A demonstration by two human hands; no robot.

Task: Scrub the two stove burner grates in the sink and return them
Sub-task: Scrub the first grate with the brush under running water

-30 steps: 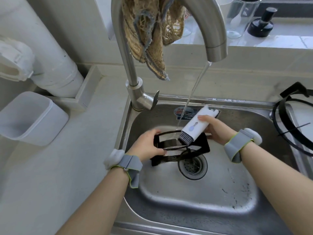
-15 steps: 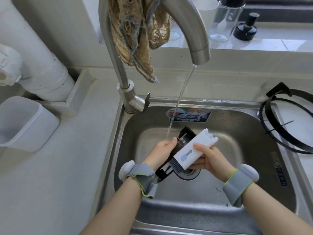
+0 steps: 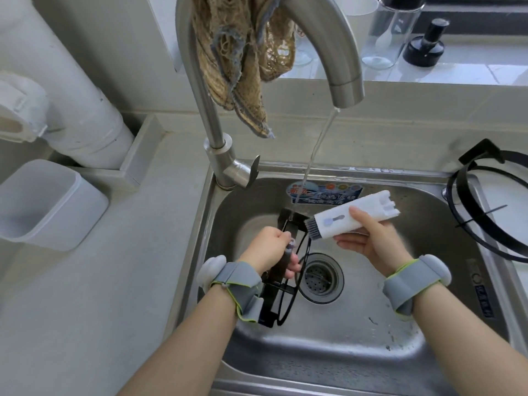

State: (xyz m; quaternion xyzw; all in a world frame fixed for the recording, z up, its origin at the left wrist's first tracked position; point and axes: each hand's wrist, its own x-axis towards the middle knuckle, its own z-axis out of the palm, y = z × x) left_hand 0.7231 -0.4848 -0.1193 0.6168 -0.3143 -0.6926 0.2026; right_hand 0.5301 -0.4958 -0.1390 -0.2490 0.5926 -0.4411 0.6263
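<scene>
A black wire grate (image 3: pixel 274 304) stands on edge in the steel sink (image 3: pixel 343 352), left of the drain (image 3: pixel 320 277), running from frame centre down toward the lower left; the left hand (image 3: pixel 268 247) grips it about midway along. The second grate (image 3: pixel 481 154), a black ring with inward prongs, lies flat on the counter at the right edge of the frame, partly cut off and just beside the sink's rim. A white brush (image 3: pixel 374 204) with dark bristles is held in the right hand (image 3: pixel 374 244) right of centre, bristles pointing left at the first grate's upper end.
</scene>
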